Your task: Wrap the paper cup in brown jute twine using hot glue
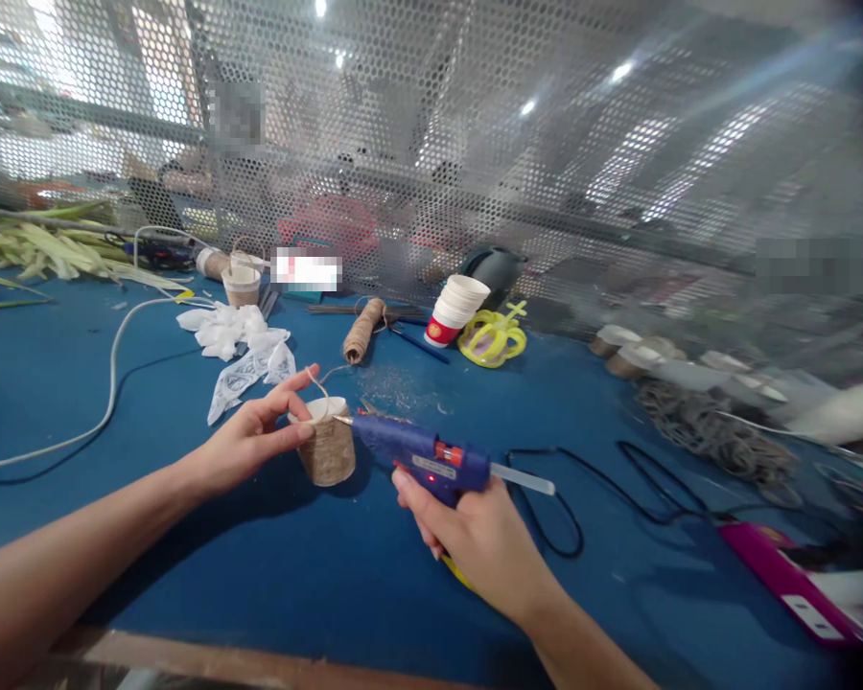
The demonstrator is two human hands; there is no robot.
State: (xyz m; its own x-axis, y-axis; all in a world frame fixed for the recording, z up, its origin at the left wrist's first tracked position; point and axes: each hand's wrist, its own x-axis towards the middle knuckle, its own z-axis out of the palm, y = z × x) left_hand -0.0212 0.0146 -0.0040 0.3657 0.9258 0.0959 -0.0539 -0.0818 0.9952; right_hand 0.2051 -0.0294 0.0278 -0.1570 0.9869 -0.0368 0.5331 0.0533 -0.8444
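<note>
My right hand (467, 532) is wrapped round the grip of a blue hot glue gun (409, 450), with a clear glue stick (524, 479) poking out of its back. The gun's metal nozzle touches or nearly touches the upper side of a paper cup wound with brown twine (329, 455). On the cup's left, my left hand (277, 422) pinches the rim between thumb and fingers. A loose strand of twine (318, 383) passes over its raised fingers and leads back toward a twine spool (363, 331) lying on the table.
Stacked paper cups (454, 311) and a yellow crown-shaped item (493, 337) stand behind. White plastic wrapping (237, 340) and a white cable (119, 335) lie left. Black cord (568, 450) and a magenta power strip (798, 585) lie right. Perforated metal screen (403, 125) closes the back.
</note>
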